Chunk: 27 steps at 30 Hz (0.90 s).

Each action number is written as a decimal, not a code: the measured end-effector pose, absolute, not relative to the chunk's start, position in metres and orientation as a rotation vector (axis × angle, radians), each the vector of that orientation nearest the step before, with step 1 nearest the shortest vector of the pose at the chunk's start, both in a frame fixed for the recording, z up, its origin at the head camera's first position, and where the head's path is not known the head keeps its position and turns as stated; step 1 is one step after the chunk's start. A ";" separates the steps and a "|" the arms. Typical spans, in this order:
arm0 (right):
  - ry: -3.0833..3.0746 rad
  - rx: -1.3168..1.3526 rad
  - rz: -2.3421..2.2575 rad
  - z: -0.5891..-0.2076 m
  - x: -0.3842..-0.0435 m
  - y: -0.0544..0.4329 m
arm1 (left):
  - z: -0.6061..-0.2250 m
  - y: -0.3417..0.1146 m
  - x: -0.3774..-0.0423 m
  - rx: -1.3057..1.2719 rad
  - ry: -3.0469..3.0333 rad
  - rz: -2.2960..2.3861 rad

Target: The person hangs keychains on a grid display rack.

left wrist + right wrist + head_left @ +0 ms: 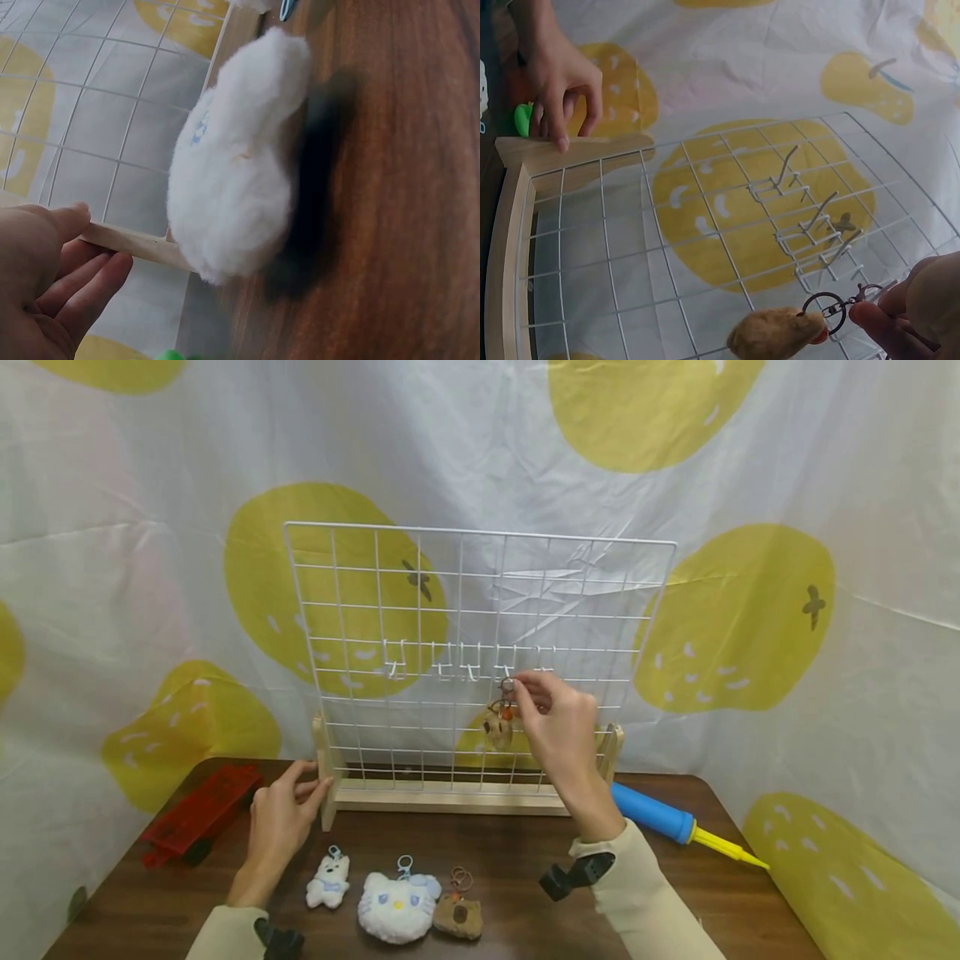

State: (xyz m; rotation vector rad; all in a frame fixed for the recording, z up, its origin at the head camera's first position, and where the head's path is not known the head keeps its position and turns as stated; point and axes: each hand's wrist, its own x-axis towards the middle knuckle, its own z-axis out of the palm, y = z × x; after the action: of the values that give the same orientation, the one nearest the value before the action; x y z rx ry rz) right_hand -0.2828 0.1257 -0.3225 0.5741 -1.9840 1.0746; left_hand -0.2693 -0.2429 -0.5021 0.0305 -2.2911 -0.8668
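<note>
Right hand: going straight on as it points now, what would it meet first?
Likely a white hook on the wire rack, just ahead of the right hand and its keychain; depth is unclear.

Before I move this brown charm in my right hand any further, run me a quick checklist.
1. Brown charm gripped by its metal fittings in the right hand: ok.
2. Left hand holding the stand's left wooden post: ok.
3. Leftmost hook free of charms: ok.
4. Brown charm seated on the nearest hook: cannot tell; fittings and hook overlap in the head view.
5. White cat charm clear of both hands: ok, lying on the table.
</note>
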 end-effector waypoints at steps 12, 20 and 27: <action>-1.982 0.575 1.068 -0.325 -0.283 0.128 | -0.501 -0.242 -0.268 0.024 -2.287 -0.860; -1.945 0.578 1.083 -0.329 -0.273 0.136 | -0.499 -0.241 -0.267 0.021 -2.285 -0.861; -1.940 0.564 1.026 -0.341 -0.253 0.138 | -0.500 -0.241 -0.267 0.034 -2.288 -0.861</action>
State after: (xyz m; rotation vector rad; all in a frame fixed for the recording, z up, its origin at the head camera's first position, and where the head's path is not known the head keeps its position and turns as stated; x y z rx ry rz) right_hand -0.2526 0.1380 -0.3412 0.5636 -1.9396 1.0260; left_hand -0.2674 -0.2409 -0.4998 0.0343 -2.2883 -0.8615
